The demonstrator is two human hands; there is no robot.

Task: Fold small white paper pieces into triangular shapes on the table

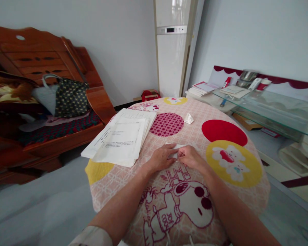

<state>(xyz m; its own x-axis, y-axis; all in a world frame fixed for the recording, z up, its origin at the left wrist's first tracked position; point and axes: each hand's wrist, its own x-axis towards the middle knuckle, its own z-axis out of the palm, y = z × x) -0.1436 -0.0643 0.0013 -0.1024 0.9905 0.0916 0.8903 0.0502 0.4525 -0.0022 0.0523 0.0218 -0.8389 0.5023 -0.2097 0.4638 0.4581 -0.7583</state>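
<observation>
A small piece of white paper [179, 146] lies on the patterned tablecloth, mostly covered by my hands. My left hand [162, 157] rests over its left side with the fingers stretched out flat, pointing right. From the other side, my right hand [189, 156] has its fingers curled and pinched at the paper's right part. The fingertips of both hands are close together. Beyond them stands a small folded white paper piece [188, 118]. To the left lies a stack of printed sheets [120, 140], slightly fanned.
The round table [151, 177] has a cartoon-print cloth. A wooden sofa [46, 147] with bags stands at the left. On the right, a glass-topped stand [277, 112] holds papers, a cup and metal containers. A tall white cabinet-like unit [171, 58] is behind the table.
</observation>
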